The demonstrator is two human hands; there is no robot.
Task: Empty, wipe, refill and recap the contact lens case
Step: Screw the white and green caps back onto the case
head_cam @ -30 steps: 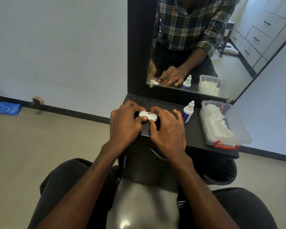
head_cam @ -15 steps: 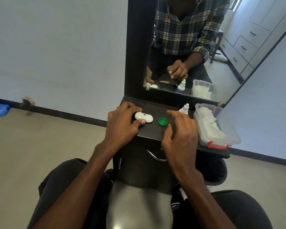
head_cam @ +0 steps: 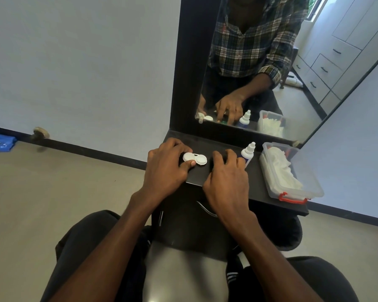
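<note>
Dark and narrow, a shelf (head_cam: 258, 188) juts from the wall under a black-framed mirror (head_cam: 260, 62), with beige floor on both sides. Nearest the camera are the person's dark-trousered knees and two bare forearms reaching forward over the shelf's front edge.

On the shelf, the left hand (head_cam: 165, 168) grips the left end of the white lens case (head_cam: 194, 158): its thumb presses the near side and its fingers curl round the far side. The case lies flat, its two round wells side by side; the left well is partly under the fingers, the right one is uncovered.

Just right of the case, the right hand (head_cam: 226, 182) lies palm down with its fingers bent onto the shelf. Whether they hold anything cannot be told directly; the mirror shows something small and green under the fingertips.

Beyond that hand's knuckles, touching or nearly so, stands a small white dropper bottle (head_cam: 248, 153) with a blue label. Further right, a clear plastic box (head_cam: 310, 186) with a red latch holds white tissues (head_cam: 280, 168).

In the mirror are a plaid shirt, the hands, bottle and box, and white drawers behind. Far left on the floor lies a blue cloth (head_cam: 0, 144) by the black skirting.
</note>
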